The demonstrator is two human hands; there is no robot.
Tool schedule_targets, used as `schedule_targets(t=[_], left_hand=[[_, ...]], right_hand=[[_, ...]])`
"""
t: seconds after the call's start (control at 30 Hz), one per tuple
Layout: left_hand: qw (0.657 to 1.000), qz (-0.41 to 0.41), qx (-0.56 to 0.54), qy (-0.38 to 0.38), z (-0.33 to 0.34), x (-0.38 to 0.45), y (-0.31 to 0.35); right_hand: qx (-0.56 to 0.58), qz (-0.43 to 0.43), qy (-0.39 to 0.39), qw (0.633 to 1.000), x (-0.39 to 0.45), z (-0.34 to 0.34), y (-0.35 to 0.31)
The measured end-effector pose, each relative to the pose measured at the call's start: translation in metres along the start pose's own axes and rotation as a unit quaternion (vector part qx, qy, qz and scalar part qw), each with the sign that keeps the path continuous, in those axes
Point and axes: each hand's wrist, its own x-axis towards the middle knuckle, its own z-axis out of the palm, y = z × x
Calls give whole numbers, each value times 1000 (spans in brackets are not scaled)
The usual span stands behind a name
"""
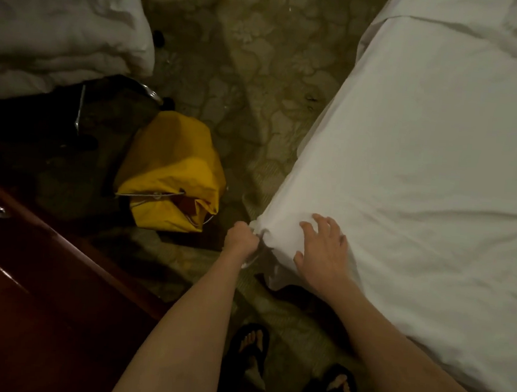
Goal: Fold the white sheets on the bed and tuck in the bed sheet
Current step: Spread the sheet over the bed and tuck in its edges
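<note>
A white bed sheet (423,165) covers the bed on the right, pulled fairly flat, with one mattress corner pointing at me. My left hand (241,239) grips the bunched sheet fabric at that corner, fist closed below the mattress edge. My right hand (322,247) lies flat on top of the same corner, fingers spread and pressing the sheet down. More white bedding (469,14) lies crumpled at the far end of this bed. Where the sheet goes under the corner is hidden.
A yellow bag (172,173) sits on the patterned carpet (260,72) just left of the corner. Dark luggage (53,148) lies behind it. A second bed with white linen (57,22) fills the upper left. Dark red wooden furniture (26,301) stands at lower left. My sandalled feet (269,360) are below.
</note>
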Motion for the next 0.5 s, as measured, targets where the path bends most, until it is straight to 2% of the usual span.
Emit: schedule_targets(t=[0.13, 0.3, 0.43, 0.5], left_hand=[[1000, -4, 14, -5, -1, 6, -3], [996, -9, -46, -74, -1, 9, -7], [999, 27, -45, -9, -12, 6, -10], [998, 41, -49, -17, -23, -1, -8]], right_hand=[[-7, 5, -6, 1000, -1, 1, -2], [0, 15, 10, 1000, 0, 6, -5], [-5, 12, 0, 1000, -3, 11, -5], [-6, 2, -6, 1000, -6, 7, -3]])
